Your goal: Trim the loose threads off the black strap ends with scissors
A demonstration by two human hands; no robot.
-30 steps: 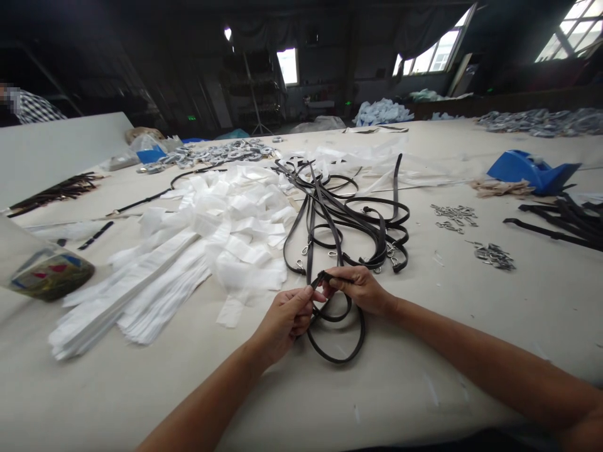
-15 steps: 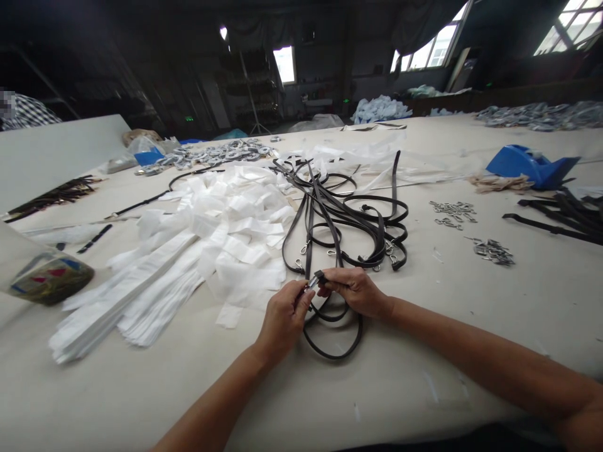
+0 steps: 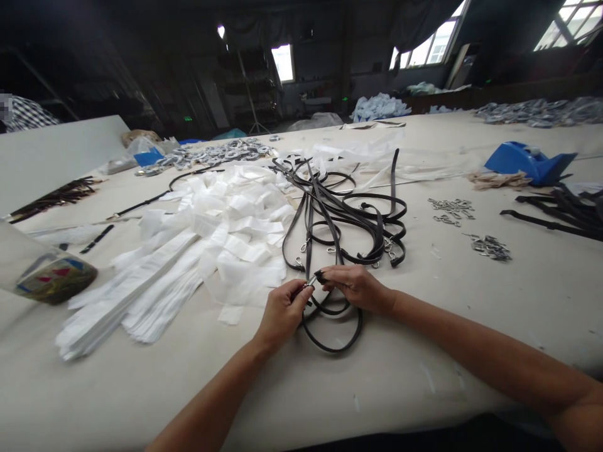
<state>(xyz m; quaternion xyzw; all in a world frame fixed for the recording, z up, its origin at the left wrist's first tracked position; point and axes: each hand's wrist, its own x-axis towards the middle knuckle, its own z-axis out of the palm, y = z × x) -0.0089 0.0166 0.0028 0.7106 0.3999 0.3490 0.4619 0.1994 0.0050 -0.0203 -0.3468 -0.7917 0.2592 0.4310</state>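
My left hand and my right hand meet over the table, both pinching the end of a thin black strap. A small metal fitting shows on the strap between my fingers, partly hidden by them. The strap's loop lies on the table below my hands. Behind them is a tangled pile of similar black straps with metal snap hooks. My fingertips are close to the nearest hooks but not touching them.
A large heap of white plastic sleeves lies left of my hands on the pale work table. Metal fittings and a blue tape dispenser are to the right. A person in a checked shirt stands far left.
The metal fitting now shows between my fingers, and my left hand has dropped slightly from the strap's end. The view has tilted a little, while the pile stays in place.
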